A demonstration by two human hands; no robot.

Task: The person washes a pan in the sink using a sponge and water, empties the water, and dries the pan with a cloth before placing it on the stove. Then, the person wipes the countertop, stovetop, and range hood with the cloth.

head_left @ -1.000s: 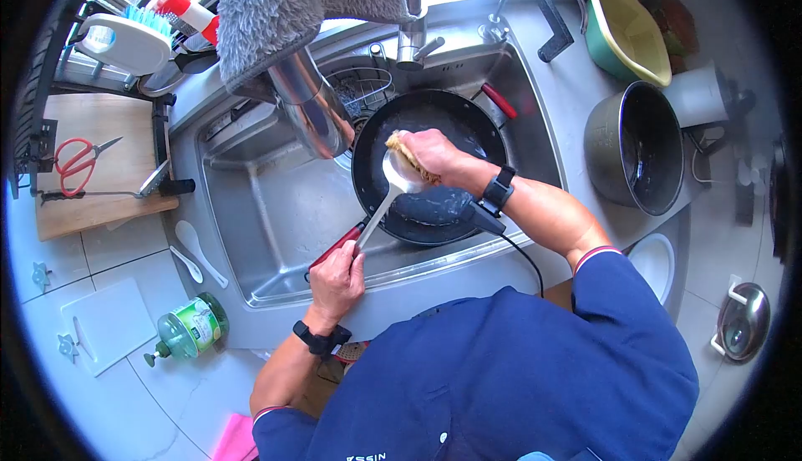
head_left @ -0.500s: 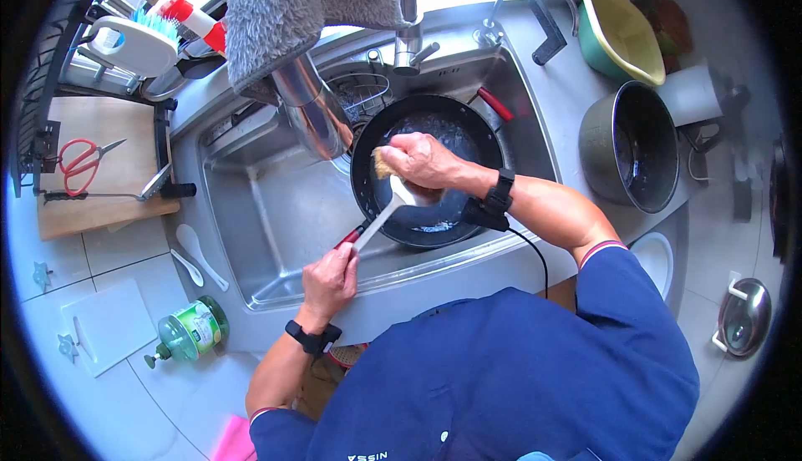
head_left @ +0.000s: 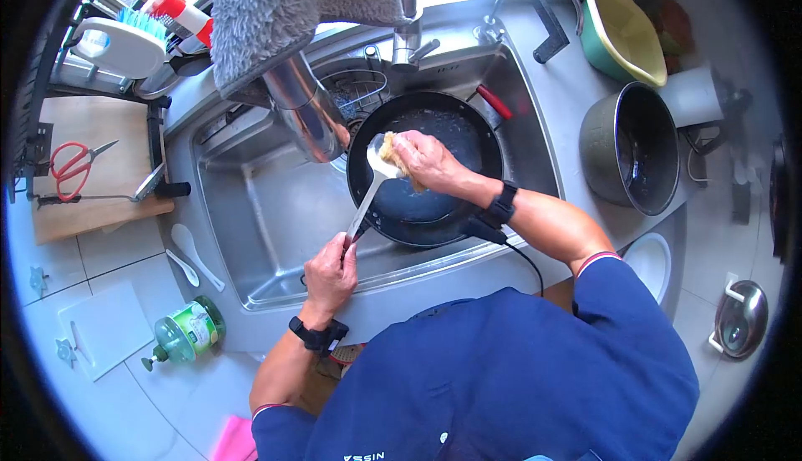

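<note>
Fingers of the left hand [head_left: 328, 281], I see on my feed, are wrapped round the handle of a ladle [head_left: 368, 198]; its head is over the black pan [head_left: 434, 114], toward ten o'clock from the pan's middle. I have the right hand [head_left: 430, 162] pinching a yellowish scrubber [head_left: 389, 149] against that head. A dark pot [head_left: 601, 139] stands at three o'clock from the pan.

Pale letters [head_left: 365, 458] on the dark blue shirt [head_left: 501, 377] look like "SSIN", the character before them unclear. The pump bottle [head_left: 171, 340] has a green-and-white label [head_left: 198, 327], its print too small to read; dark marks [head_left: 449, 68] inside the sink [head_left: 259, 227] are equally illegible
</note>
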